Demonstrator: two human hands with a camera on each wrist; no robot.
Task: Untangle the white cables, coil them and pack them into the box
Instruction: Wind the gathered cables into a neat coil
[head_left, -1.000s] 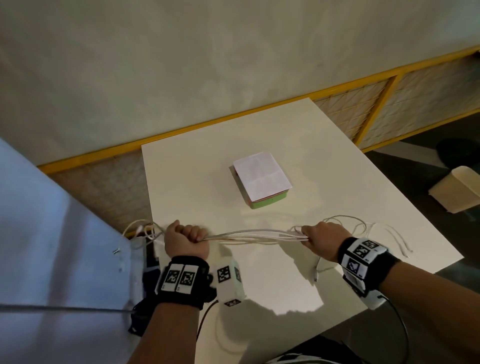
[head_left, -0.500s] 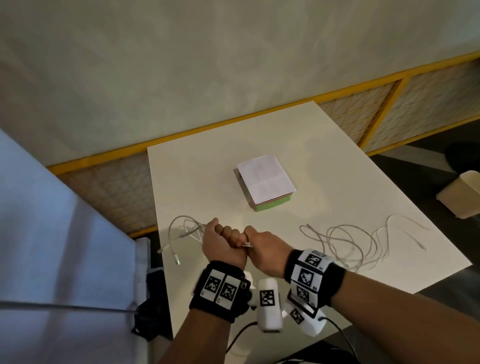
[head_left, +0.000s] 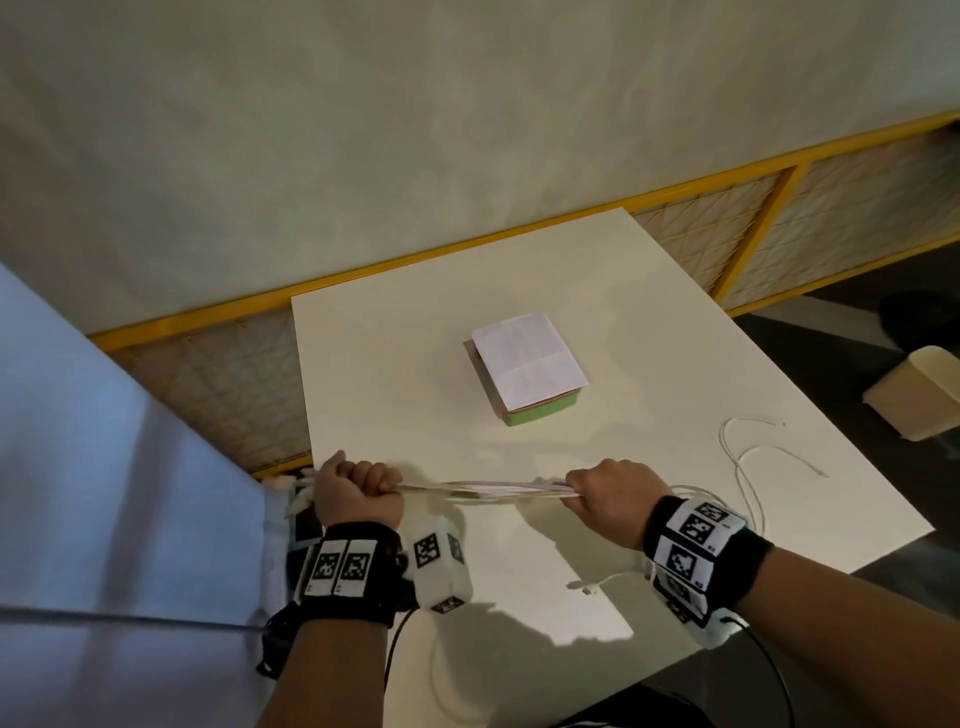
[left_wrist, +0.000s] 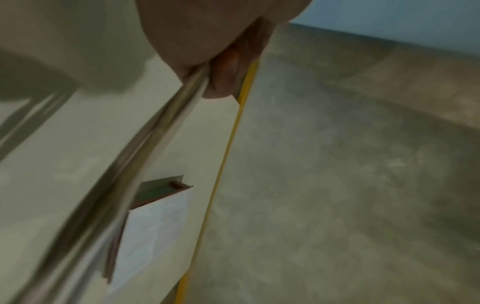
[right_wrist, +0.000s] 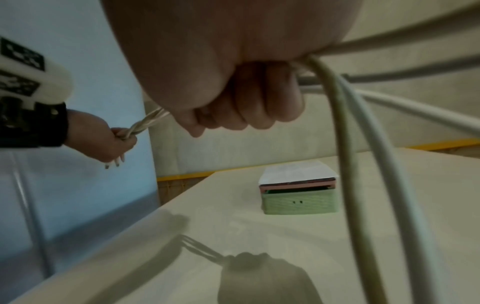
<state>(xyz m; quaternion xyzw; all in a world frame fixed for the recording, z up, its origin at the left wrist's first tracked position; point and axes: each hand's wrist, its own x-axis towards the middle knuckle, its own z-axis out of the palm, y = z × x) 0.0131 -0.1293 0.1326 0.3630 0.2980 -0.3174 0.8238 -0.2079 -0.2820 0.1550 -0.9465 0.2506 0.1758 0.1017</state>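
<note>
White cables (head_left: 488, 488): bundle stretched taut between both fists over the near edge of the white table (head_left: 395, 374), long axis running 9 to 3 o'clock, clear of the surface. Left hand (head_left: 356, 491) at 9, off the table's left edge, fist wrapped tight round the bundle; connector ends poke out past it. The right-wrist view shows the strands twisted together near that fist, so not fully untangled, I'd say. Right hand (head_left: 613, 499) at 3, fist likewise clenched on the bundle; loose tails spill out behind it, loop across the table at 3–4 o'clock, and one plug end dangles under the wrist. Green box (head_left: 540, 413) sits at 12 from the span's midpoint, well apart, with a pink layer and a white paper sheet (head_left: 524, 364) on top. Right hand is slightly nearer the box. Judgement: coiling comes next, box needs uncovering first.
</note>
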